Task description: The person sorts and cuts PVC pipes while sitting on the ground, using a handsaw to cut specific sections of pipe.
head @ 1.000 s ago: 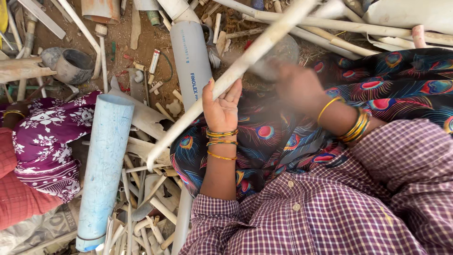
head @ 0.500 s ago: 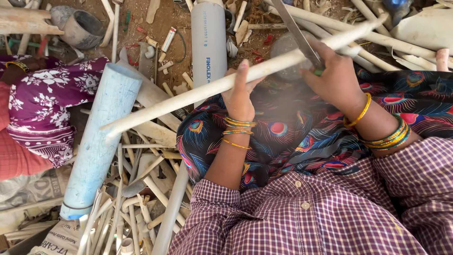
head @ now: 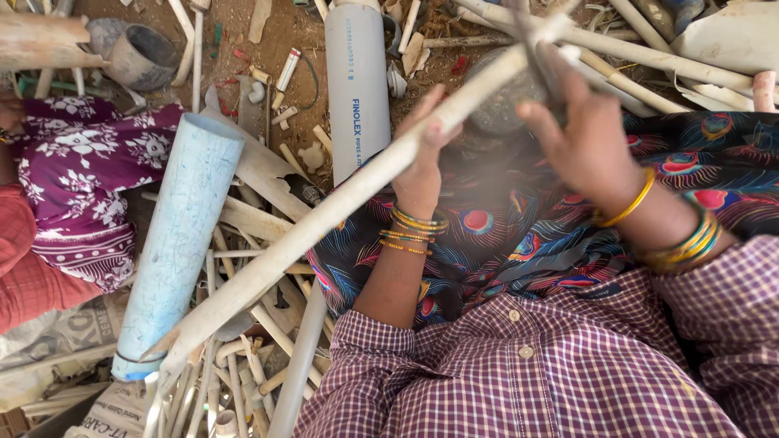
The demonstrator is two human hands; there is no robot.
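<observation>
My left hand [head: 423, 159] grips a long dirty white plastic pipe [head: 324, 219] that runs from the lower left up to the upper right across my lap. My right hand [head: 586, 138] is closed on a thin dark tool [head: 529, 36], blurred by motion, right at the pipe's upper end. A grey round stone [head: 499, 101] lies under that end. Bangles circle both wrists. A peacock-feather patterned cloth [head: 519, 243] covers my lap, and my sleeves are checked purple.
A wide pale blue pipe [head: 178, 243] lies at the left, a grey printed pipe [head: 357, 89] at top centre. Broken pipe pieces [head: 243, 373] litter the dirt. Another person in purple floral cloth [head: 77, 186] sits at the left. A grey pot [head: 142, 57] stands top left.
The view has shifted and the long pipe now tilts steeper. My right hand has dropped a little from the pipe's upper end, still moving with the tool. My left hand keeps its grip.
</observation>
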